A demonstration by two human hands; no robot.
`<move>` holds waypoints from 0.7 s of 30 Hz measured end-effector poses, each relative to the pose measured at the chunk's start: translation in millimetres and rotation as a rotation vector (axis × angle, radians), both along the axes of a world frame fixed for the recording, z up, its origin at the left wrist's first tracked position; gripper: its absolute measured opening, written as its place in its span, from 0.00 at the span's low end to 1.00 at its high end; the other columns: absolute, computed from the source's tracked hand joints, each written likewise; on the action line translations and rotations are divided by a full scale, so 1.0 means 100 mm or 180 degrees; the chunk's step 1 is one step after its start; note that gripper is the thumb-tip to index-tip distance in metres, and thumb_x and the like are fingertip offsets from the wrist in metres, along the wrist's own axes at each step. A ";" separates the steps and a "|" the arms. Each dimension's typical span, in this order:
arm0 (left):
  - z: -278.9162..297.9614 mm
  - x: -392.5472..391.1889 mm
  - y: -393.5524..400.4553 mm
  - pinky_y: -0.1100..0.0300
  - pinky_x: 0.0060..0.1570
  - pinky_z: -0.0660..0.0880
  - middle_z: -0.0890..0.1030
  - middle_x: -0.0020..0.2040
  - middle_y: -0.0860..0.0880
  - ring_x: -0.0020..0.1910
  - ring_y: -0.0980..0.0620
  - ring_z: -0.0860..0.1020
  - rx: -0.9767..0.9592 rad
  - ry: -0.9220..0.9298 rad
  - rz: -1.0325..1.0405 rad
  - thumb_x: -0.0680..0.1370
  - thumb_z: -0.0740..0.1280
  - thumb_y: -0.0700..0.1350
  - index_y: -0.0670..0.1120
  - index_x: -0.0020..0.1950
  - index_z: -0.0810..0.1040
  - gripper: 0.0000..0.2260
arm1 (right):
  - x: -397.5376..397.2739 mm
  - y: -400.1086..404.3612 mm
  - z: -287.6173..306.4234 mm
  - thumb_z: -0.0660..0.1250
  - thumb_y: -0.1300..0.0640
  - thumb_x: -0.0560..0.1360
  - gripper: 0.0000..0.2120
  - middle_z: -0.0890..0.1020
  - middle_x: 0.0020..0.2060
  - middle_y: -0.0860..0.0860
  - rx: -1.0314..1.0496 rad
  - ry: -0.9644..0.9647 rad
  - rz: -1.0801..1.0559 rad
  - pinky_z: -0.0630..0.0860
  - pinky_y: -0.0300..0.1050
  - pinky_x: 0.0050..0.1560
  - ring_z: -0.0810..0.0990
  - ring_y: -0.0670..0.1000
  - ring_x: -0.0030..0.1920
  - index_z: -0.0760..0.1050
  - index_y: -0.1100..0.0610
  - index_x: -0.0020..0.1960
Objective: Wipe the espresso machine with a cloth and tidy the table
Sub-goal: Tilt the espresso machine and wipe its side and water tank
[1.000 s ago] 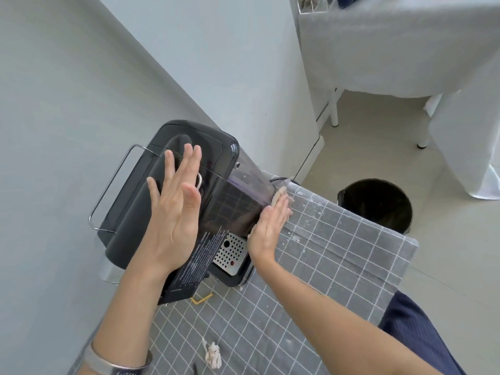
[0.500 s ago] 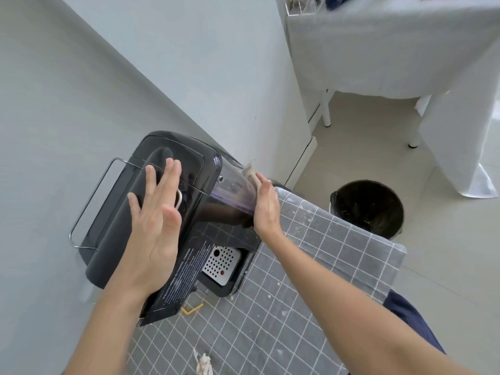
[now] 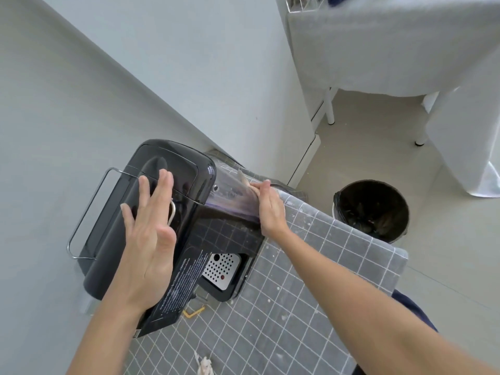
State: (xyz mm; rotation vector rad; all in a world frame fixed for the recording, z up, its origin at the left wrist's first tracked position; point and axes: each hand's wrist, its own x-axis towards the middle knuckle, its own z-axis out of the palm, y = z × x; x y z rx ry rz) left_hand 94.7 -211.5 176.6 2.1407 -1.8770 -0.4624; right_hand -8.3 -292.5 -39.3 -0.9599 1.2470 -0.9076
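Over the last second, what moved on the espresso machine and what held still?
The right hand slid the cloth from low on the clear water tank up toward its far top edge. The left hand stayed flat and open on the espresso machine, bracing it. The bin did not move.

1. My left hand (image 3: pixel 150 239) lies flat, fingers straight and slightly spread, palm pressed down, forearm reaching in from lower left.
2. My right hand (image 3: pixel 270 209) stands on edge, fingers together, forearm stretched from lower right.
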 end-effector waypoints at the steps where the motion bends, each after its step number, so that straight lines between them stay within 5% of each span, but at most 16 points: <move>1: 0.02 -0.03 0.05 0.50 0.74 0.31 0.46 0.79 0.59 0.77 0.56 0.37 0.0000 -0.0066 -0.0226 0.68 0.32 0.74 0.52 0.78 0.45 0.44 | 0.00 0.00 0.01 0.42 0.43 0.82 0.27 0.74 0.53 0.44 0.0004 0.0007 0.0015 0.63 0.50 0.66 0.71 0.50 0.62 0.77 0.50 0.62; 7: 0.03 -0.03 0.10 0.47 0.74 0.31 0.46 0.79 0.60 0.77 0.58 0.37 -0.0001 -0.0216 -0.0380 0.72 0.33 0.71 0.53 0.78 0.43 0.39 | 0.11 0.40 0.63 0.34 0.31 0.75 0.38 0.65 0.72 0.44 -0.0184 -0.0302 -0.0266 0.50 0.40 0.73 0.58 0.41 0.72 0.61 0.49 0.75; 12: 0.03 -0.06 0.10 0.44 0.74 0.33 0.48 0.79 0.59 0.77 0.58 0.38 -0.0119 -0.0359 -0.0322 0.76 0.35 0.66 0.53 0.78 0.45 0.33 | 0.06 -0.06 1.28 0.35 0.35 0.78 0.34 0.78 0.61 0.45 -0.0976 -0.0979 0.0066 0.65 0.51 0.71 0.73 0.49 0.66 0.74 0.45 0.65; 16: 0.01 -0.07 0.08 0.43 0.74 0.34 0.49 0.79 0.59 0.77 0.59 0.40 -0.0149 -0.0432 -0.0192 0.81 0.40 0.58 0.54 0.78 0.48 0.25 | -0.05 -0.43 1.02 0.33 0.28 0.70 0.40 0.82 0.57 0.45 -0.0423 -0.0862 0.0825 0.69 0.57 0.67 0.77 0.54 0.62 0.79 0.40 0.55; 21: 0.01 -0.07 0.08 0.44 0.74 0.34 0.49 0.79 0.59 0.77 0.59 0.40 -0.0153 -0.0420 -0.0162 0.81 0.40 0.58 0.54 0.78 0.48 0.26 | -0.05 -0.21 0.36 0.35 0.22 0.67 0.34 0.75 0.67 0.47 0.0415 -0.0428 0.0769 0.57 0.64 0.73 0.69 0.53 0.70 0.76 0.29 0.51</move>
